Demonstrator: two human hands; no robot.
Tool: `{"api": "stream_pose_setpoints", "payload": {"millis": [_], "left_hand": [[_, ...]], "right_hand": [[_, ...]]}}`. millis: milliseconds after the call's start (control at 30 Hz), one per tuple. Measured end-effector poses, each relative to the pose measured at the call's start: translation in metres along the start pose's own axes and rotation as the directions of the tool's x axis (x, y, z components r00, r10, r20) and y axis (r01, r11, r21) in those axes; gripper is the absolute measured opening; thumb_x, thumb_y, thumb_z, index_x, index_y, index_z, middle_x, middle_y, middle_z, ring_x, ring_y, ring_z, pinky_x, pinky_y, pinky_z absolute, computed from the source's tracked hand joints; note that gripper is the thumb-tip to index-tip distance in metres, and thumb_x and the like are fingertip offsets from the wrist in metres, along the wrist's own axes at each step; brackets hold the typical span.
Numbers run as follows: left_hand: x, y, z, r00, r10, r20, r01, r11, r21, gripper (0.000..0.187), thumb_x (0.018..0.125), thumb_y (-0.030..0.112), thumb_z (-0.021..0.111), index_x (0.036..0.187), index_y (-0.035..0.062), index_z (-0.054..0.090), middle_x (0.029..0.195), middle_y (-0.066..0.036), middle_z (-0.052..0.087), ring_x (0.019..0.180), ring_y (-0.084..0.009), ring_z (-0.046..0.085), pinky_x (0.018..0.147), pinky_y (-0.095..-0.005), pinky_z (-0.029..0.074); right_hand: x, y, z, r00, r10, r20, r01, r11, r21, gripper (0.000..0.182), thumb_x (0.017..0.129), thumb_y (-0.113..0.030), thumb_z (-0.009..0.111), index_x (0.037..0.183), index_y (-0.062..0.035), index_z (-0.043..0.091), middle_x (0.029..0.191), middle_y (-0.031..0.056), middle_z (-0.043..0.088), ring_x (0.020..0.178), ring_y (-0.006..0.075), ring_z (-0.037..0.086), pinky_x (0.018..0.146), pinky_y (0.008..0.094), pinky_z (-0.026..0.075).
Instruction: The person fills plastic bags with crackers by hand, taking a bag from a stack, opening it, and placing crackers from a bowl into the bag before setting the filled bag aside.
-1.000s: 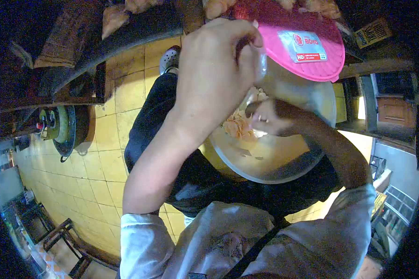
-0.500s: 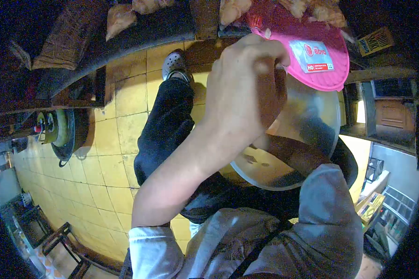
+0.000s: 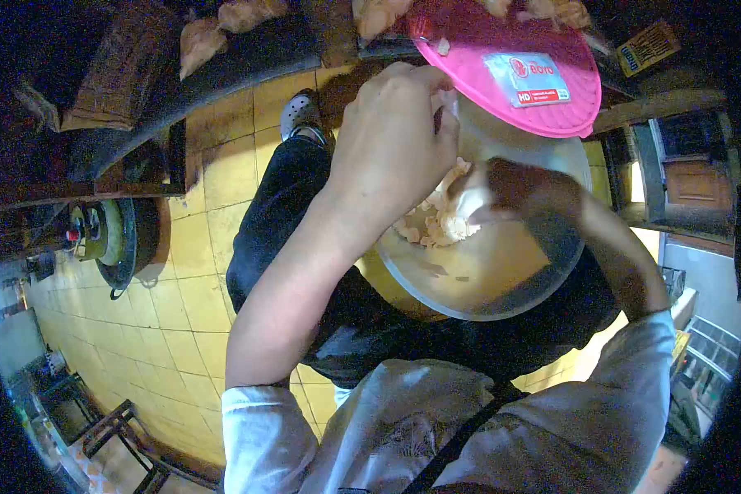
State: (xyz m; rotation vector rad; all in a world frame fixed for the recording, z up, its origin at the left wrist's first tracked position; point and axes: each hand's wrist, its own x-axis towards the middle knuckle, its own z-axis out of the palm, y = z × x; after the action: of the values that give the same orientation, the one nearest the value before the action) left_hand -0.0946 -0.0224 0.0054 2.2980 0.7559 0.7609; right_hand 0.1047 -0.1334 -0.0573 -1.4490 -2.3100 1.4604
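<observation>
A large translucent tub rests over my lap. Across its far rim lies a pink lid with a blue and red label. My left hand is over the tub's left side, fingers curled closed around something thin and whitish that I cannot make out. Inside the tub, my right hand is closed on pale crackers, blurred by motion. Thin, flaky pieces show around and below its fingertips, near my left wrist.
Plastic bags of pale food line the dark table ahead. A yellow packet lies at the right. On the yellow tiled floor at left stands a dark wok. A wooden stool is at lower left.
My right hand, earlier mostly hidden under my left, is now visible with crackers. My left hand has shifted left. The tub and lid appear slightly further left and higher in view.
</observation>
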Motion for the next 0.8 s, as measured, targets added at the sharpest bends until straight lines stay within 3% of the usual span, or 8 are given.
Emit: {"api": "stream_pose_setpoints", "payload": {"millis": [100, 167, 233, 267, 533, 633, 733, 800], "left_hand": [[-0.002, -0.001, 0.010, 0.998, 0.050, 0.043, -0.052, 0.997, 0.050, 0.031, 0.081, 0.014, 0.062, 0.109, 0.0002, 0.065, 0.098, -0.022, 0.066, 0.081, -0.0339, 0.066, 0.071, -0.0416, 0.053], [-0.001, 0.003, 0.018, 0.993, 0.088, 0.081, -0.092, 0.995, 0.040, 0.034, 0.081, 0.013, 0.062, 0.112, -0.0003, 0.064, 0.103, -0.022, 0.065, 0.086, -0.0341, 0.066, 0.073, -0.0421, 0.053], [-0.004, 0.016, 0.026, 0.981, 0.081, 0.174, -0.066, 0.993, -0.093, 0.039, 0.079, 0.008, 0.062, 0.116, -0.0016, 0.061, 0.111, -0.022, 0.061, 0.092, -0.0369, 0.064, 0.079, -0.0436, 0.052], [-0.007, 0.024, 0.029, 0.976, 0.120, 0.183, -0.095, 0.986, -0.140, 0.034, 0.076, 0.005, 0.057, 0.109, -0.0036, 0.059, 0.101, -0.027, 0.059, 0.095, -0.0425, 0.060, 0.086, -0.0487, 0.049], [-0.011, 0.040, 0.051, 0.906, 0.312, 0.287, -0.236, 0.934, -0.268, 0.038, 0.075, 0.004, 0.061, 0.112, -0.0012, 0.056, 0.112, -0.023, 0.055, 0.094, -0.0428, 0.060, 0.080, -0.0508, 0.051], [-0.009, 0.035, 0.056, 0.927, 0.231, 0.295, -0.175, 0.963, -0.206, 0.036, 0.077, 0.015, 0.070, 0.110, 0.0029, 0.061, 0.108, -0.019, 0.060, 0.097, -0.0390, 0.061, 0.084, -0.0462, 0.049], [-0.005, 0.032, 0.050, 0.956, 0.163, 0.242, -0.122, 0.976, -0.178, 0.039, 0.077, 0.014, 0.071, 0.112, 0.0026, 0.061, 0.106, -0.018, 0.061, 0.096, -0.0388, 0.061, 0.084, -0.0456, 0.049], [-0.004, 0.031, 0.044, 0.973, 0.165, 0.163, -0.159, 0.986, -0.049, 0.040, 0.077, 0.013, 0.071, 0.114, 0.0025, 0.062, 0.105, -0.019, 0.062, 0.093, -0.0383, 0.061, 0.081, -0.0437, 0.050]], "right_hand": [[-0.026, -0.016, -0.010, 0.931, -0.160, -0.327, 0.226, 0.958, 0.175, 0.037, 0.084, -0.024, 0.071, 0.112, -0.0036, 0.060, 0.102, 0.0080, 0.064, 0.082, 0.0248, 0.064, 0.076, 0.0358, 0.053], [-0.045, -0.044, -0.021, 0.860, 0.308, -0.407, 0.014, 0.783, 0.622, 0.040, 0.087, -0.023, 0.070, 0.118, -0.0018, 0.057, 0.099, 0.0050, 0.062, 0.083, 0.0167, 0.062, 0.073, 0.0290, 0.053], [-0.049, -0.040, -0.020, 0.849, 0.256, -0.462, 0.109, 0.772, 0.626, 0.038, 0.091, -0.016, 0.063, 0.126, -0.0057, 0.054, 0.100, 0.0047, 0.061, 0.087, 0.0124, 0.062, 0.068, 0.0254, 0.055], [-0.053, -0.044, -0.020, 0.835, 0.323, -0.445, 0.080, 0.729, 0.680, 0.037, 0.089, -0.015, 0.065, 0.123, -0.0041, 0.054, 0.098, 0.0048, 0.062, 0.084, 0.0125, 0.062, 0.068, 0.0264, 0.054], [-0.050, -0.041, -0.005, 0.679, 0.439, -0.588, 0.018, 0.791, 0.612, 0.031, 0.086, -0.001, 0.059, 0.117, -0.0045, 0.055, 0.093, 0.0045, 0.063, 0.080, 0.0133, 0.063, 0.063, 0.0273, 0.055], [-0.048, -0.040, -0.004, 0.660, 0.477, -0.581, 0.040, 0.750, 0.661, 0.033, 0.086, -0.002, 0.060, 0.119, -0.0060, 0.055, 0.096, 0.0055, 0.063, 0.086, 0.0143, 0.064, 0.073, 0.0266, 0.054], [-0.048, -0.045, -0.010, 0.643, 0.387, -0.661, -0.030, 0.875, 0.483, 0.034, 0.086, -0.004, 0.061, 0.120, -0.0033, 0.054, 0.100, 0.0065, 0.063, 0.094, 0.0150, 0.063, 0.084, 0.0270, 0.053], [-0.048, -0.041, -0.012, 0.702, 0.417, -0.577, 0.246, 0.618, 0.747, 0.035, 0.087, -0.007, 0.064, 0.119, 0.0006, 0.054, 0.101, 0.0069, 0.062, 0.097, 0.0142, 0.061, 0.086, 0.0266, 0.051]]}}
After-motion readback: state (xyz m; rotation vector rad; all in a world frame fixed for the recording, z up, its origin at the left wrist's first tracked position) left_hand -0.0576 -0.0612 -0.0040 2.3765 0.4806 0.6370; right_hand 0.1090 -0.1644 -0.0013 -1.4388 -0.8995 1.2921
